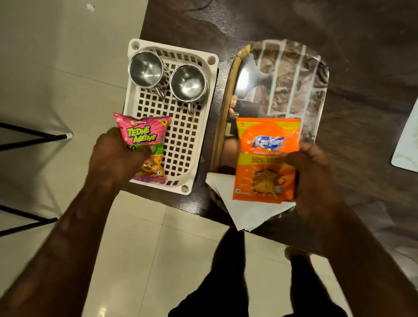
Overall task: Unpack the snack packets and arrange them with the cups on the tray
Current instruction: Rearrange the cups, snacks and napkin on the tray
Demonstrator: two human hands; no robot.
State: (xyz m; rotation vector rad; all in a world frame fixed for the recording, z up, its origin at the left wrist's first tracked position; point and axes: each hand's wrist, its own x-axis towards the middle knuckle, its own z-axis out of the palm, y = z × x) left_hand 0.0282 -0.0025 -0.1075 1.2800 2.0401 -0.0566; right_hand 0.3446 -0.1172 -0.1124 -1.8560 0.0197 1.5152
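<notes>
Right hand (pixel 310 177) grips the orange packet (pixel 266 159) by its side over the tray's (pixel 226 103) near end; left hand (pixel 117 155) pinches the pink packet (pixel 144 145) above the basket's (pixel 209 85) near corner. Both look light, crinkly and slippery, best held by the seams. Two steel cups (pixel 167 78) wait at the basket's far end; the fingers behind each packet are hidden.

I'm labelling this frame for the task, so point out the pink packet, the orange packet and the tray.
pink packet (pixel 141 135): head view, on its printed front.
orange packet (pixel 265 159): head view, on its front.
tray (pixel 290 73): head view, on its bare mirrored floor.
</notes>
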